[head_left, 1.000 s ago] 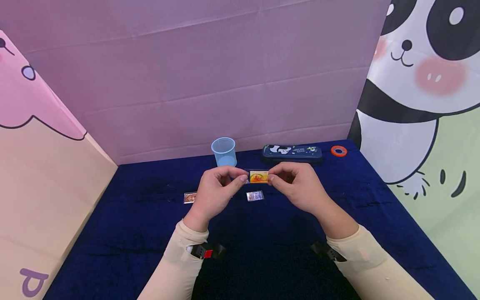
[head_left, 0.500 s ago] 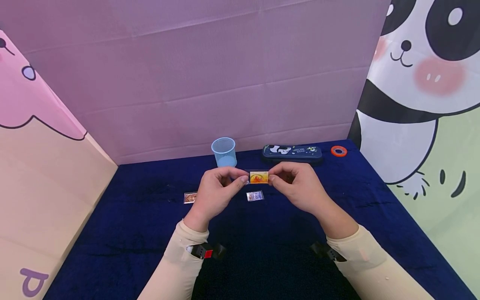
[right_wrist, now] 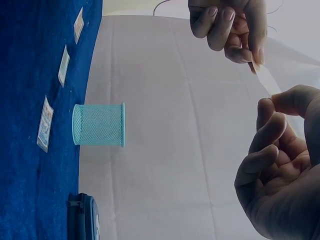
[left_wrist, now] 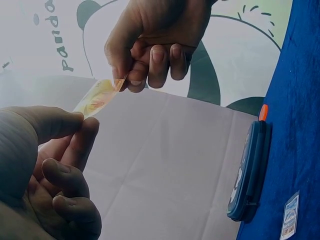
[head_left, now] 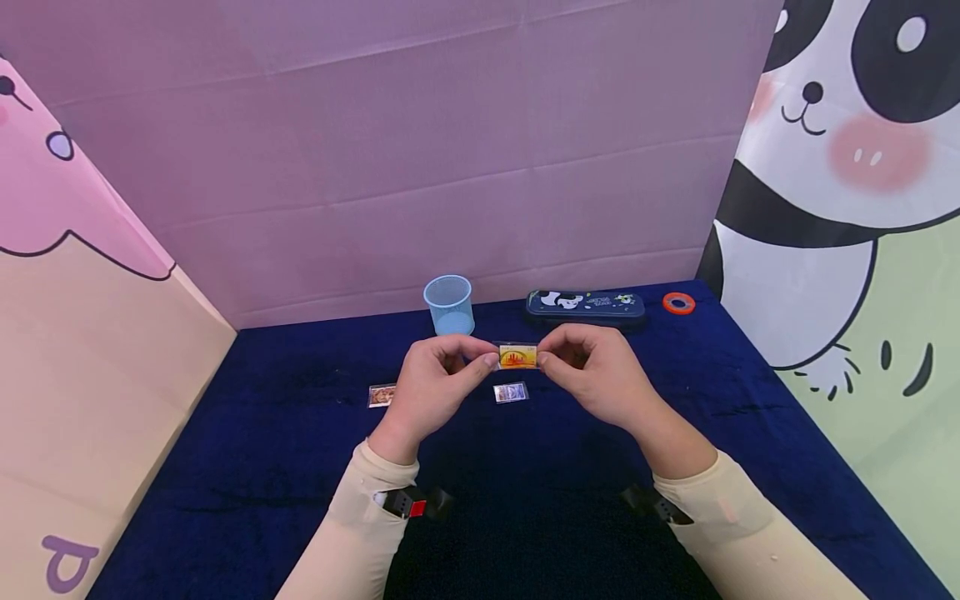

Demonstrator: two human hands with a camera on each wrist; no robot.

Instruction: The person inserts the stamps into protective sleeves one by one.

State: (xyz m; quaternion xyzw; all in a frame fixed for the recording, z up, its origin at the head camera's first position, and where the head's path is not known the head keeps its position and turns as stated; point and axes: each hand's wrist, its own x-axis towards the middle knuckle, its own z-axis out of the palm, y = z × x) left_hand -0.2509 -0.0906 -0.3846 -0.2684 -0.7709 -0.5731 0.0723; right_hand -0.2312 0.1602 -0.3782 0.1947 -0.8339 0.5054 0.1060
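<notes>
A small yellow and orange postage stamp (head_left: 518, 357) in a clear sleeve is held up over the table between both hands. My left hand (head_left: 438, 383) pinches its left end with thumb and forefinger. Its right end is gripped the same way by my right hand (head_left: 600, 367). The wrist views show the stamp (left_wrist: 97, 97) raised well off the cloth, other fingers loosely curled. Below it lies a bluish stamp (head_left: 511, 392), and a reddish one (head_left: 381, 395) is partly covered by the left hand. A third, middle stamp (right_wrist: 63, 66) appears in the right wrist view, hidden in the head view.
Behind the hands stands a light blue mesh pen cup (head_left: 450, 307). To its right are a dark blue panda pencil case (head_left: 585, 307) and a red-orange ring of tape (head_left: 678, 303). Dark blue cloth (head_left: 247, 467) covers the table; printed fabric walls enclose it.
Both hands keep their pinch and hardly move. The stamp's face tips very slightly between the fingers; the things on the table stay put.
</notes>
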